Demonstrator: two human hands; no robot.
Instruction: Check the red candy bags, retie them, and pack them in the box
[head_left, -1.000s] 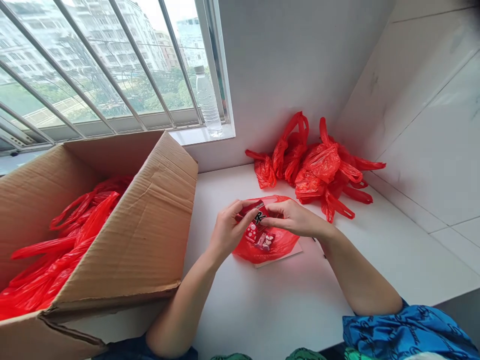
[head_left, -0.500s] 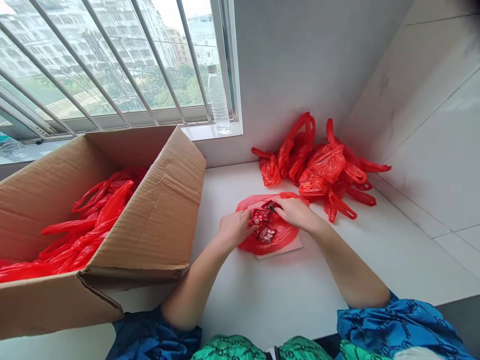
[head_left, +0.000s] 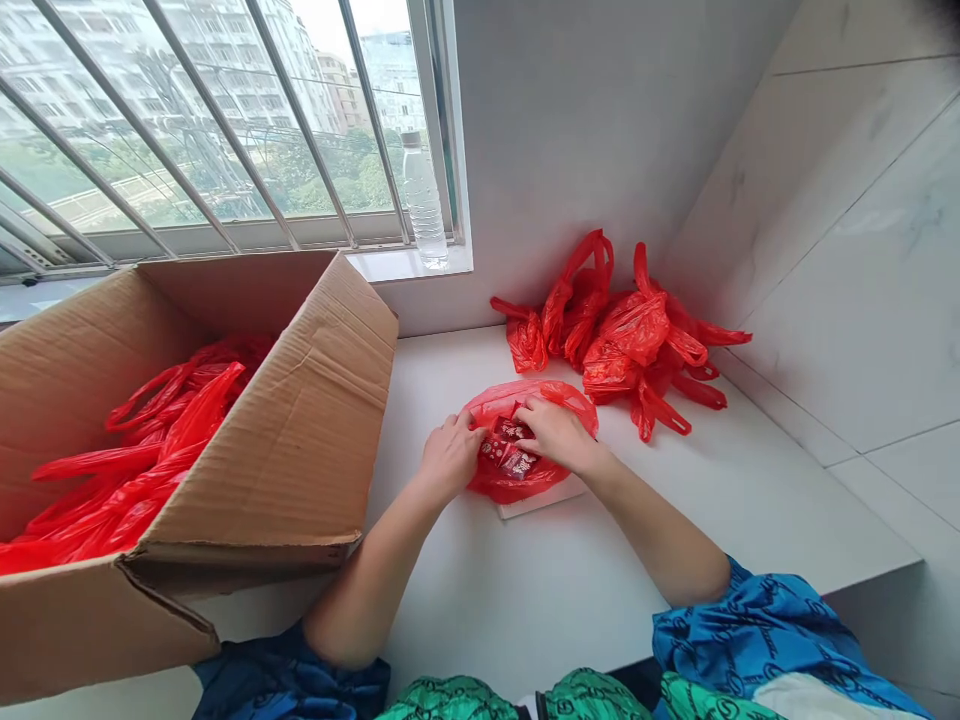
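Red foil sachets [head_left: 511, 448] with pale print lie together in a spread-out red plastic bag [head_left: 510, 488]. Under the bag is a flat white slab [head_left: 541, 500], its near corner showing. At the bag's left side, my left hand [head_left: 451, 455] touches the rim and the edge of the sachets, its fingers slightly bent and apart. From the right, my right hand [head_left: 556, 435] reaches over the bag; its thumb and fingers are spread and touch the sachets. Some of its fingertips are hard to make out.
A large open cardboard box [head_left: 300, 430] with red plastic bags [head_left: 180, 440] inside stands on the left. Filled, red carrier bags [head_left: 622, 340] are heaped by the wall. On the sill of the barred window stands a clear water bottle [head_left: 425, 205]. All rests on a white counter [head_left: 480, 600].
My left hand has drawn back from over the sachets to the bag's left side. My right hand has moved down and inward onto the sachets. The view has shifted slightly right.
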